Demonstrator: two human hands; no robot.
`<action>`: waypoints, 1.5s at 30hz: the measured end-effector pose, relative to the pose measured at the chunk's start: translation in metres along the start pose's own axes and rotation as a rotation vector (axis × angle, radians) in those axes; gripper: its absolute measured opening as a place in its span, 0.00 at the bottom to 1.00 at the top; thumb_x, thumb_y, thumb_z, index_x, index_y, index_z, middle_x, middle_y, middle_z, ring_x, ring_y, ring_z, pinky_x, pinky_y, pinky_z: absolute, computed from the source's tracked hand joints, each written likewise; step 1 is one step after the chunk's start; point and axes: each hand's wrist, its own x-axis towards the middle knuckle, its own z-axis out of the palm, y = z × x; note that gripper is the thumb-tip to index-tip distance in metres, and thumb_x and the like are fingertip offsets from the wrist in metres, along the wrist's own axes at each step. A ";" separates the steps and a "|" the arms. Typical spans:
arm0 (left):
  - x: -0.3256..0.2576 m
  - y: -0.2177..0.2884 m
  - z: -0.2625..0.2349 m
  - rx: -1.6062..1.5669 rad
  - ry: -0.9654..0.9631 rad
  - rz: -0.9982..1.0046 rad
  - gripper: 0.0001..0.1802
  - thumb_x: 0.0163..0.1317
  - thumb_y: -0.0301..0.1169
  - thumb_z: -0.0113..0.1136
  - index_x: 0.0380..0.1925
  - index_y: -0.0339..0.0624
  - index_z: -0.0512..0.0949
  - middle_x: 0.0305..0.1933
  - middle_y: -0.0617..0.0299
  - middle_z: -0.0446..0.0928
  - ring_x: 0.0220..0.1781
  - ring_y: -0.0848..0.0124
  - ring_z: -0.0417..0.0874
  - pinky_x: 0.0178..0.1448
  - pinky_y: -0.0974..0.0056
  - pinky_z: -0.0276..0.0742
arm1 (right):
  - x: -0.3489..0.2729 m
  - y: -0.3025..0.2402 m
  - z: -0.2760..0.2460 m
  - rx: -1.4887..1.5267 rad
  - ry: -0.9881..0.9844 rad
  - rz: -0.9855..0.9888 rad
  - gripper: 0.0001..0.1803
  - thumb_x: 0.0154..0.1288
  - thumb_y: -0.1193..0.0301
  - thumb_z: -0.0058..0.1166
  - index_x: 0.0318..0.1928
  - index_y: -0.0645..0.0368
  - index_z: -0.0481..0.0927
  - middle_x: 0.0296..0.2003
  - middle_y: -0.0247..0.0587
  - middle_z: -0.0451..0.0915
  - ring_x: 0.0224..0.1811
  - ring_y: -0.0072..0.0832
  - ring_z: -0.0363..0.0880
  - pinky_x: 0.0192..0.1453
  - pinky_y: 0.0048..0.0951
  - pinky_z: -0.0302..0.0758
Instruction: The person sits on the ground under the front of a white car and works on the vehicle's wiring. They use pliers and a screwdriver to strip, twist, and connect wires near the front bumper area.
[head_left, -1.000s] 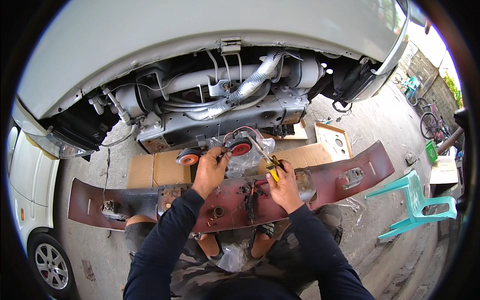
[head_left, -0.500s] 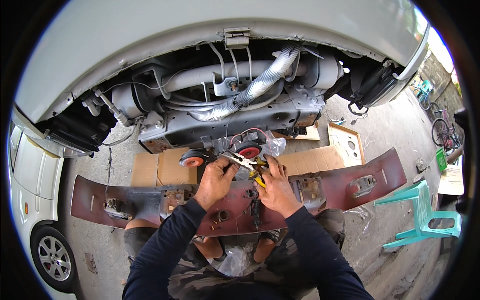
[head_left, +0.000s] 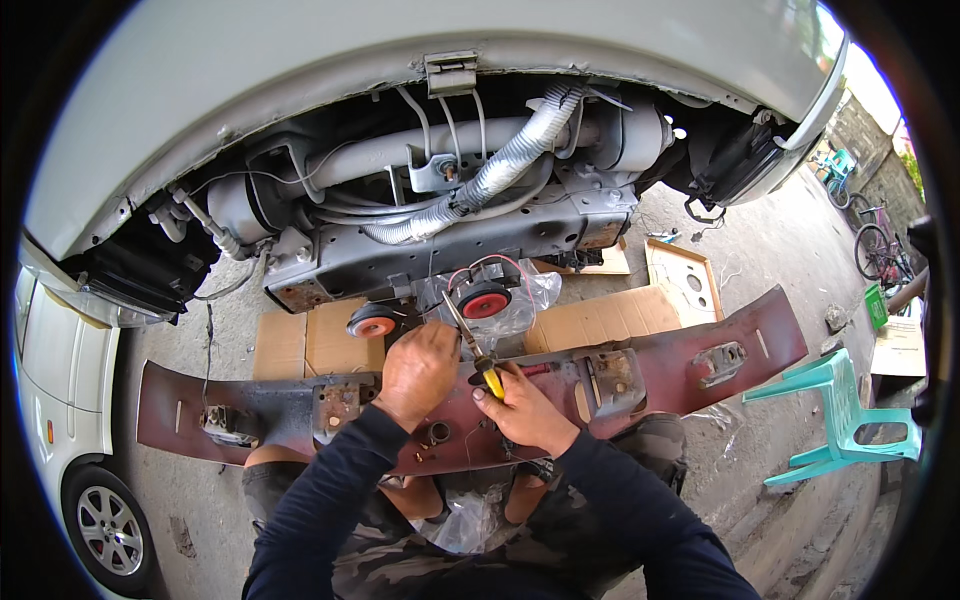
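Observation:
Long-nose pliers [head_left: 482, 358] with yellow handles are held in my right hand [head_left: 525, 408], jaws pointing up and away from me. Close to the jaws, my left hand [head_left: 420, 368] is closed, its fingertips pinched toward the far side; whatever they hold is hidden. Both hands are above a long, dark red bumper [head_left: 660, 400] lying across my knees. Just beyond the fingers sits a round black horn with a red centre [head_left: 485, 305], a red wire arching over it. An orange-centred horn [head_left: 372, 326] is to its left.
A van's exposed front frame [head_left: 500, 240], with a silver corrugated hose [head_left: 505, 170], spans the far side. Flattened cardboard [head_left: 610, 318] and clear plastic lie beneath. A teal chair [head_left: 850, 420] stands at right, a white car [head_left: 75, 390] at left. Small metal parts rest on the bumper.
The pliers have swung from pointing left to pointing away from me, and my right hand has come lower and left. My left hand has turned, its back now facing up.

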 end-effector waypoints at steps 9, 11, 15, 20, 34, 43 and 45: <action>0.004 0.001 0.003 -0.266 -0.161 -0.122 0.13 0.67 0.32 0.62 0.41 0.30 0.77 0.41 0.45 0.80 0.45 0.43 0.84 0.52 0.47 0.80 | -0.005 0.004 0.001 -0.101 0.121 0.019 0.16 0.71 0.66 0.59 0.47 0.68 0.76 0.47 0.60 0.74 0.48 0.59 0.76 0.54 0.53 0.75; 0.008 0.003 -0.001 -0.331 -0.103 -0.072 0.18 0.68 0.36 0.63 0.45 0.28 0.78 0.42 0.42 0.80 0.48 0.40 0.83 0.54 0.46 0.79 | -0.002 -0.001 -0.006 -0.167 0.178 0.030 0.15 0.70 0.67 0.60 0.46 0.68 0.77 0.46 0.59 0.74 0.48 0.58 0.76 0.53 0.52 0.75; 0.011 0.008 -0.004 -0.520 -0.014 -0.087 0.23 0.70 0.41 0.65 0.51 0.29 0.79 0.45 0.38 0.81 0.52 0.38 0.83 0.57 0.47 0.79 | 0.003 -0.006 -0.012 -0.159 0.255 -0.080 0.16 0.70 0.67 0.61 0.49 0.67 0.78 0.48 0.59 0.73 0.50 0.58 0.76 0.54 0.50 0.76; 0.008 0.004 -0.003 -0.541 -0.076 -0.172 0.21 0.68 0.41 0.69 0.36 0.29 0.78 0.34 0.43 0.77 0.38 0.45 0.80 0.44 0.50 0.76 | -0.001 -0.006 -0.006 0.265 0.113 -0.006 0.16 0.73 0.68 0.58 0.53 0.67 0.76 0.48 0.52 0.73 0.50 0.50 0.76 0.54 0.44 0.75; 0.007 0.009 0.005 -0.567 -0.017 -0.379 0.27 0.58 0.41 0.80 0.21 0.31 0.74 0.21 0.54 0.69 0.22 0.65 0.66 0.30 0.56 0.68 | -0.004 -0.006 -0.008 0.500 -0.052 0.206 0.12 0.82 0.63 0.52 0.50 0.59 0.75 0.33 0.25 0.71 0.36 0.17 0.66 0.43 0.25 0.70; 0.004 0.006 -0.001 -0.396 0.024 -0.336 0.22 0.61 0.38 0.74 0.24 0.32 0.73 0.25 0.48 0.72 0.29 0.50 0.75 0.35 0.52 0.72 | -0.005 0.010 -0.009 0.348 -0.084 0.128 0.19 0.77 0.61 0.54 0.54 0.66 0.74 0.44 0.56 0.80 0.52 0.50 0.78 0.61 0.45 0.73; 0.002 0.000 0.000 -0.426 0.027 -0.276 0.19 0.67 0.37 0.67 0.28 0.31 0.74 0.27 0.46 0.73 0.31 0.49 0.76 0.38 0.52 0.73 | -0.005 0.028 -0.011 0.096 -0.217 0.059 0.19 0.75 0.62 0.54 0.54 0.66 0.75 0.49 0.61 0.79 0.57 0.57 0.75 0.65 0.49 0.72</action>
